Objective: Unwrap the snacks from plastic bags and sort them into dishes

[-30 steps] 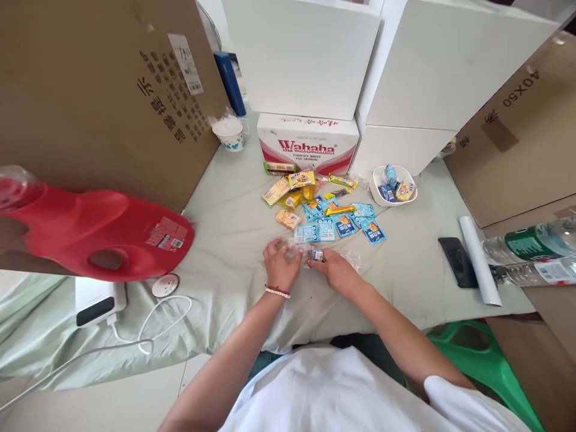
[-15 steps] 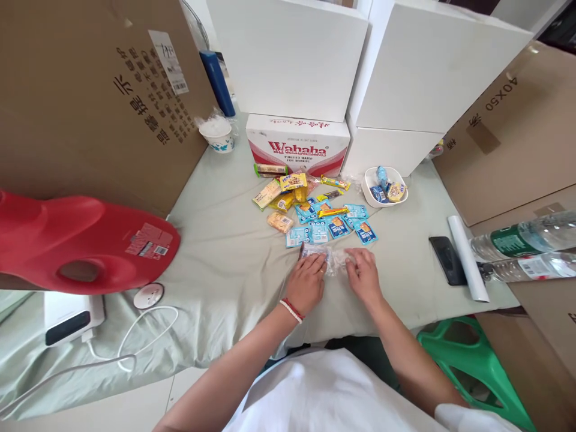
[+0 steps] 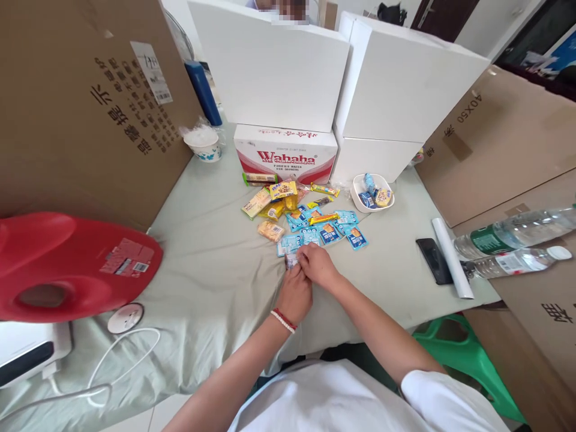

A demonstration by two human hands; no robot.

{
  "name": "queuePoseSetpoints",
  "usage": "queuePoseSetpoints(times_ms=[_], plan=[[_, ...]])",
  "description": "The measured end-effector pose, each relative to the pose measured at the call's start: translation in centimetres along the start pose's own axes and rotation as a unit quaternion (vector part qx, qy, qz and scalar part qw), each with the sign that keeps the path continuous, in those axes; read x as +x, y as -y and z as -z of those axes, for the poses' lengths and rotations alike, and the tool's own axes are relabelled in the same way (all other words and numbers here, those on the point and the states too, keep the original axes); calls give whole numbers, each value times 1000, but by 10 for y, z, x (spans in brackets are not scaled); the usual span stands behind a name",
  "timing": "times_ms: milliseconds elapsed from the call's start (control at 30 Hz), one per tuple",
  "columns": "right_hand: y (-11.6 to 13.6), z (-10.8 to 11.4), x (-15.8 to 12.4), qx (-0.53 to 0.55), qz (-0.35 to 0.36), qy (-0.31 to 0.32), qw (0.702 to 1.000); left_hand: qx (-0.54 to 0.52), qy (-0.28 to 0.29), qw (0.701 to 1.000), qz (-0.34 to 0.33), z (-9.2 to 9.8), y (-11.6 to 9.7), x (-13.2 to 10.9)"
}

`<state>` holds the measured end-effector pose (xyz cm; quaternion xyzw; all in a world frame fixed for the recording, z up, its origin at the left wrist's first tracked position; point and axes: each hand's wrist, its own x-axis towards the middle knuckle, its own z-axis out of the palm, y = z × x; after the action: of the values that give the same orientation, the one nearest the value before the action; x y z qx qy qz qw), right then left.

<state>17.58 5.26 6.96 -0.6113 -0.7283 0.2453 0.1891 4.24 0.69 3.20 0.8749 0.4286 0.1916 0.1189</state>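
Observation:
At the front middle of the table, my left hand [image 3: 294, 294] is closed around a small printed plastic packet [image 3: 290, 260], whose dark and whitish upper end sticks out past the fingers. Over its right side my right hand [image 3: 317, 264] is closed too, fingertips pinching the same packet. My hands touch each other and hide most of it. Just beyond lie several blue cracker packets [image 3: 329, 233], a pale wrapped biscuit [image 3: 270, 231] and yellow snack packs [image 3: 282, 191]. A thin yellow bar [image 3: 324, 219] rests across the blue packets.
A white bowl [image 3: 382, 204] of snacks stands to the right of the pile, a Wahaha carton [image 3: 285, 153] behind. At left are a red jug [image 3: 90, 246] and a paper cup [image 3: 202, 144]. A phone [image 3: 432, 261], white roll [image 3: 452, 258] and plastic bottles [image 3: 508, 240] lie at right.
My right hand has moved left from the crinkled clear plastic to meet my left hand at the packet. The clear plastic no longer shows. The camera view has shifted.

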Motion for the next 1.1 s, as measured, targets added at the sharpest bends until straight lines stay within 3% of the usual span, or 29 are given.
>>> queuePoseSetpoints(times_ms=[133, 267, 333, 433, 567, 700, 800, 900, 1000, 1100], plan=[[11, -12, 12, -9, 34, 14, 999, -114, -5, 993, 1, 25, 16, -15], [18, -24, -6, -95, 51, 5, 994, -186, -104, 975, 66, 47, 37, -52], [25, -28, -16, -131, 62, -2, 989, -172, -150, 966, 119, 52, 47, -70], [35, -31, -22, -170, 59, 0, 984, -133, -172, 961, 169, 54, 55, -92], [37, -31, -20, -184, 39, 10, 982, -88, -159, 972, 150, 53, 55, -114], [11, -20, -26, -84, 63, -21, 994, -62, -167, 977, 118, 53, 59, -138], [-36, 19, -29, 1, 31, -101, 994, -41, -167, 979, 113, 52, 65, -154], [-97, 91, -11, 18, -65, -223, 972, -24, -154, 984, 88, 51, 67, -163], [-153, 174, 36, -65, -113, -321, 938, 1, -147, 987, 60, 50, 64, -165], [-186, 229, 99, -200, -116, -292, 928, 39, -145, 987, 54, 49, 61, -162]])
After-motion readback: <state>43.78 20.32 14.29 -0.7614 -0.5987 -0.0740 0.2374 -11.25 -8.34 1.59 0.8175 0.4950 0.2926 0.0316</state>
